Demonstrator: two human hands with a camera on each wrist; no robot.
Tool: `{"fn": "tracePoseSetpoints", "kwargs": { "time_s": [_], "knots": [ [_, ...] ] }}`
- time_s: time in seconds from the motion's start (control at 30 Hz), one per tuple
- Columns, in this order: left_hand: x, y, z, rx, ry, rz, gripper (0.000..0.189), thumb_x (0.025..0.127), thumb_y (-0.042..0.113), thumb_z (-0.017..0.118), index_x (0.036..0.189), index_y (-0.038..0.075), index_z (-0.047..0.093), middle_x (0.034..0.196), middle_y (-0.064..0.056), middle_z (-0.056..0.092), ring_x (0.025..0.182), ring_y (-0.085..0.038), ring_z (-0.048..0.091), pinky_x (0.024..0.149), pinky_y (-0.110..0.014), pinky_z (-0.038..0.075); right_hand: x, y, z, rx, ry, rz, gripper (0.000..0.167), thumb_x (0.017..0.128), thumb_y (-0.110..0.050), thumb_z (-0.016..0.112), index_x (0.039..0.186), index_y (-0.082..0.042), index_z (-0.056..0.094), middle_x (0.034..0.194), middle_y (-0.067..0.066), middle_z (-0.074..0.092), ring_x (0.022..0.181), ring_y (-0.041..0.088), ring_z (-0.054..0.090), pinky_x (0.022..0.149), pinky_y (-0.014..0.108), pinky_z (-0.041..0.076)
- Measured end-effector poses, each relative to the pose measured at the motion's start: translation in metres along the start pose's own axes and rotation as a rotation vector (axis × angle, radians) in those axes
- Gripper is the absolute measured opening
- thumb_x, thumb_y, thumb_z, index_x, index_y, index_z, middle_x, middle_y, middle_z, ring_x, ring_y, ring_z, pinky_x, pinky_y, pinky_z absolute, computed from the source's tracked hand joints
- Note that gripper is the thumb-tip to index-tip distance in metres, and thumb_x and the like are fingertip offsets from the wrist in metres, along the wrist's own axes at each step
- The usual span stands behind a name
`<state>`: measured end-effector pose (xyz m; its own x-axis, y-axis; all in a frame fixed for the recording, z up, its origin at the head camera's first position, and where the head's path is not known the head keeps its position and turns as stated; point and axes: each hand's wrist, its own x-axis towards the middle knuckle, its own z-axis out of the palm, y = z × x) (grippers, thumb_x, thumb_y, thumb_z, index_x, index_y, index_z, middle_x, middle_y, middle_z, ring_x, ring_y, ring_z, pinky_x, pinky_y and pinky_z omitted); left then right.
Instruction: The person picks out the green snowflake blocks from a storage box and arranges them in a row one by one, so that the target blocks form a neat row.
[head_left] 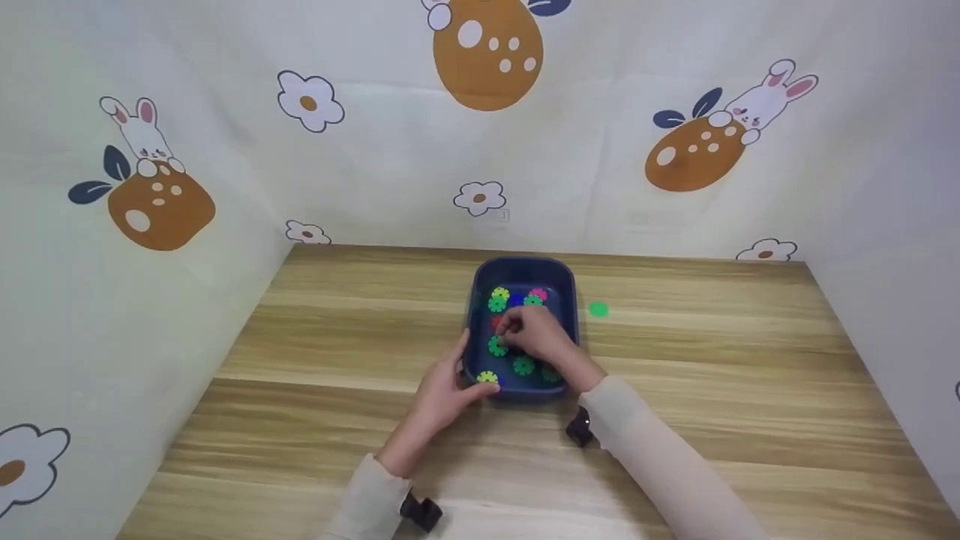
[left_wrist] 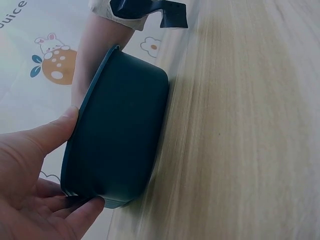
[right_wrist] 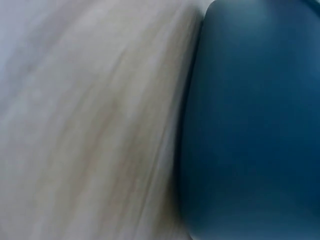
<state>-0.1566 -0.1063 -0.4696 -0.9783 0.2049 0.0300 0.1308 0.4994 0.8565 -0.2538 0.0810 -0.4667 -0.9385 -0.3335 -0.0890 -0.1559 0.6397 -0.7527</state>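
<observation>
A dark blue rectangular basin (head_left: 522, 264) stands on the table and holds several toothed plastic discs. My left hand (head_left: 439, 394) grips its near left corner, thumb over the rim and fingers along the outer wall. The left wrist view shows this hand (left_wrist: 35, 185) and the basin's outer side (left_wrist: 117, 125). Inside the basin, my right hand (head_left: 536, 332) has bent fingers, with its fingertips at the edge of a green disc (head_left: 495, 347). Whether they pinch that disc is unclear. In the right wrist view the basin (right_wrist: 255, 120) hides the right hand.
A yellow disc (head_left: 487, 377) lies in the basin's near left corner, and a pink disc (head_left: 538, 294) toward its far end. Outside on the right, a bright green disc (head_left: 598, 309) lies on the wooden table (head_left: 712, 360). A printed cloth (head_left: 390, 165) hangs behind.
</observation>
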Motion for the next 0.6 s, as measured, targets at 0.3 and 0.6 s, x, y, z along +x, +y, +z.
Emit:
{"fn": "tracePoseSetpoints", "kwargs": {
  "time_s": [0.3,0.6],
  "knots": [
    [0.0001,0.001,0.0005,0.026,0.001,0.006,0.091,0.086,0.028,0.078,0.156,0.0,0.027,0.159,-0.025,0.033,0.146,-0.041,0.035,0.119,-0.054,0.033,-0.0011,0.0009,-0.0013,0.023,0.026,-0.016,0.005,0.089,-0.01,0.074,0.09,-0.009,0.078,0.089,0.005,0.076,0.075,0.011,0.063,0.075,0.029,0.059],
    [-0.0004,0.0033,0.0001,0.008,-0.008,-0.028,0.091,0.087,0.027,0.078,0.157,0.003,0.026,0.161,-0.023,0.03,0.148,-0.041,0.032,0.12,-0.054,0.032,0.0001,0.0004,-0.0031,0.081,0.025,0.011,0.007,0.091,-0.012,0.072,0.093,-0.01,0.078,0.093,0.005,0.076,0.077,0.012,0.067,0.076,0.031,0.062]
  ]
}}
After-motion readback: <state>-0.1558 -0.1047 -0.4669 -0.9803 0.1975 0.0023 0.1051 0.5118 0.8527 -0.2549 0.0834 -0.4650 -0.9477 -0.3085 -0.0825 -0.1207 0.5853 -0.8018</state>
